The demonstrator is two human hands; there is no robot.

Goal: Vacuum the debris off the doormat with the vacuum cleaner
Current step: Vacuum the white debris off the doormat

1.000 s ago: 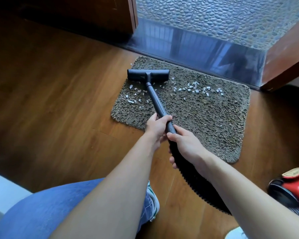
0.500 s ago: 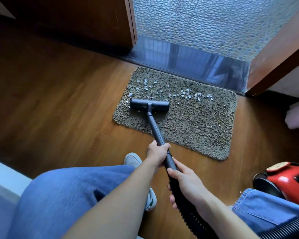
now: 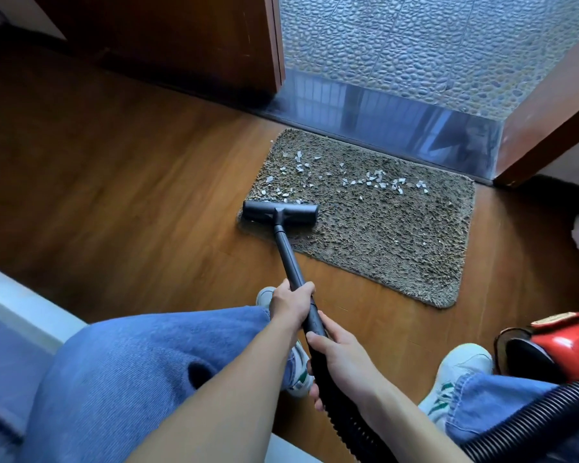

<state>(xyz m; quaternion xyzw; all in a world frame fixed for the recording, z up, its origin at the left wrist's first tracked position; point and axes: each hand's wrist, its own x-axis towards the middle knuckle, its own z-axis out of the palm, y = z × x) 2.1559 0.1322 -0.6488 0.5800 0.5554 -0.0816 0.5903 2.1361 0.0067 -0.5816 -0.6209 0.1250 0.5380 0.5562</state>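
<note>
On your left the wooden floor (image 3: pixel 131 195) runs up to the doormat (image 3: pixel 381 255), whose far edge lies along the glossy threshold (image 3: pixel 398 128) of the doorway. The nozzle (image 3: pixel 280 213) sits on the mat's near-left corner. Your left hand (image 3: pixel 291 307) is wrapped round the black wand (image 3: pixel 290 259), and your right hand (image 3: pixel 341 362), nearer you, grips where the wand meets the ribbed hose (image 3: pixel 532 419). The near half of the mat looks free of scraps, but white debris (image 3: pixel 371 182) lies in a band across the far half, so most of the job seems left to do. The pile is shaggy and may cling to bits. The red vacuum cleaner (image 3: pixel 562 345) stands at near right. Pebbled flooring (image 3: pixel 415 45) lies beyond the threshold.
</note>
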